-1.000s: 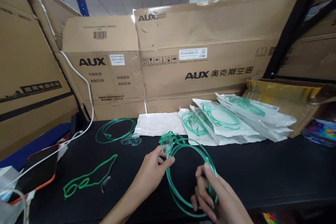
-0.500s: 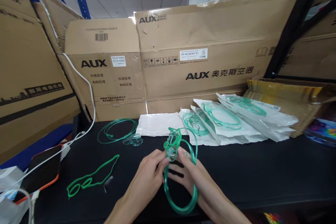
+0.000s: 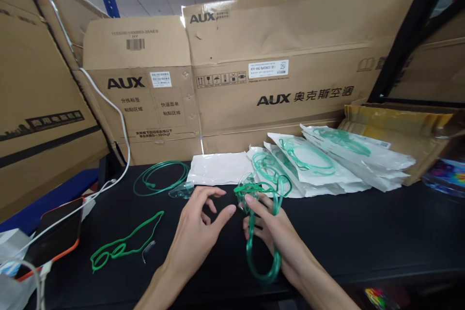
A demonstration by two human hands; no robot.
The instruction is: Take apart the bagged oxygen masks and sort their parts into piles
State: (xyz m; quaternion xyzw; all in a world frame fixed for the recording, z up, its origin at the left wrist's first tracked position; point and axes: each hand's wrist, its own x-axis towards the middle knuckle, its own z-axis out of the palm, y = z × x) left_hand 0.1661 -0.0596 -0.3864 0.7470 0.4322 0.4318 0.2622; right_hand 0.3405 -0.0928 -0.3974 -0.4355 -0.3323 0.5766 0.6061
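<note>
Mask (image 3: 247, 203) and looped green tubing (image 3: 267, 276) gripped in right hand (image 3: 268, 220); left hand (image 3: 201, 218) just beside, loosely spread. Green strap (image 3: 123, 253) on counter (image 3: 356, 237), left of left hand; white pouches (image 3: 334, 179) beyond right hand.

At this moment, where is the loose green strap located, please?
In the head view, the loose green strap lies at left on the black table, between the orange-edged device and the left hand, beside a small clear piece.

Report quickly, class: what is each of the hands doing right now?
Left hand: open, fingers curved, holding nothing.
Right hand: closed, holding the clear mask and looped green tubing.
</note>
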